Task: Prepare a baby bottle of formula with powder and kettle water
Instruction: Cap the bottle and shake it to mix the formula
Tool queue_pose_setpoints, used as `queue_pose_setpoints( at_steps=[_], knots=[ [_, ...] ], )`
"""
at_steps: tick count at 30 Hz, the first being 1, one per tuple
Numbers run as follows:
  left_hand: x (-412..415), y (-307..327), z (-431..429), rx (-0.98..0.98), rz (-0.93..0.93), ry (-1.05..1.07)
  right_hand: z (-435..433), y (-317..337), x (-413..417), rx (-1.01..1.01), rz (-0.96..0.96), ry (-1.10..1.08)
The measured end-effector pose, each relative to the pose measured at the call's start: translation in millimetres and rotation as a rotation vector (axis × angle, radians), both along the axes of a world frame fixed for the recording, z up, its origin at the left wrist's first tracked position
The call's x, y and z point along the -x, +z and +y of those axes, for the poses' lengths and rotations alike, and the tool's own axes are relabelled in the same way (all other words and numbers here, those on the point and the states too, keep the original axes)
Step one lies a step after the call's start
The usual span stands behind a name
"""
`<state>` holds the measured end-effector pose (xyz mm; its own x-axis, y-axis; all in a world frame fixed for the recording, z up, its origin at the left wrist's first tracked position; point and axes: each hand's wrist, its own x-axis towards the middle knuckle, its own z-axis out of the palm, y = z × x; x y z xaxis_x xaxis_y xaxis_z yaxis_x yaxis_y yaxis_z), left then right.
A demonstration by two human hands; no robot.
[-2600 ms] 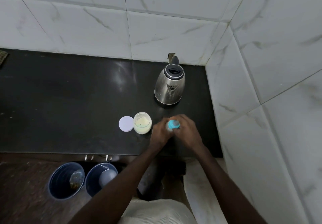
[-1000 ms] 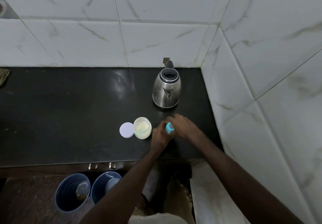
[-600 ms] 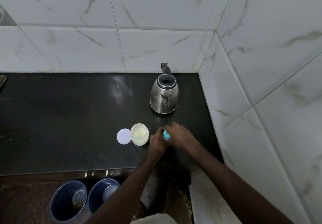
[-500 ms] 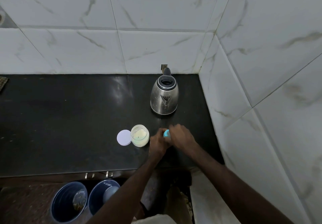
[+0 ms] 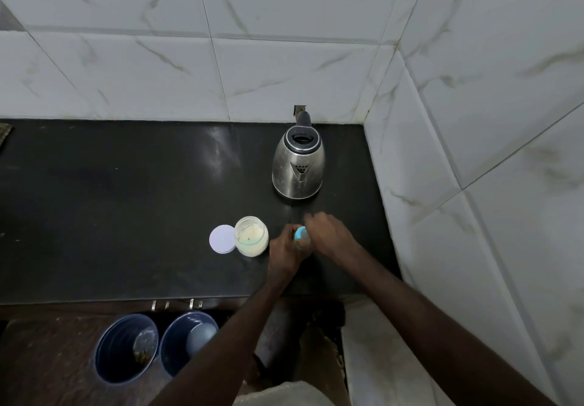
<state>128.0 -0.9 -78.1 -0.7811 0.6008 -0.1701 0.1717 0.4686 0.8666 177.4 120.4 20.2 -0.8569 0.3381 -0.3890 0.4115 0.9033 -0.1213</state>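
A baby bottle with a blue top (image 5: 300, 234) stands on the black counter (image 5: 126, 200), mostly hidden by my hands. My left hand (image 5: 286, 249) wraps around the bottle's body. My right hand (image 5: 328, 235) grips the blue top from the right. Just left of my hands stands an open jar of pale formula powder (image 5: 252, 236), and its white round lid (image 5: 222, 238) lies flat beside it. A steel electric kettle (image 5: 298, 165) sits behind, near the back wall, spout toward me.
White marble tiles form the back wall and the right wall (image 5: 474, 121), which closes off the counter's right end. Below the counter's front edge stand two dark blue bins (image 5: 126, 347) (image 5: 186, 339) on the floor. A cloth corner (image 5: 4, 132) shows at far left.
The camera view has shifted slightly; the counter items kept their places. Both hands stay clasped on the bottle, with small shifts of the right hand on the blue top.
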Motion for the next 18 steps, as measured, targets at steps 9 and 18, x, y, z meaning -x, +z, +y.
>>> queue_pose_setpoints(
  at_steps=[9,18],
  knots=[
    [-4,5,3,0.027,-0.021,0.063,8,-23,0,0.018,0.057,-0.002],
    [-2,1,2,0.028,0.050,0.042,20,-43,9,-0.258,0.251,0.473]
  ],
)
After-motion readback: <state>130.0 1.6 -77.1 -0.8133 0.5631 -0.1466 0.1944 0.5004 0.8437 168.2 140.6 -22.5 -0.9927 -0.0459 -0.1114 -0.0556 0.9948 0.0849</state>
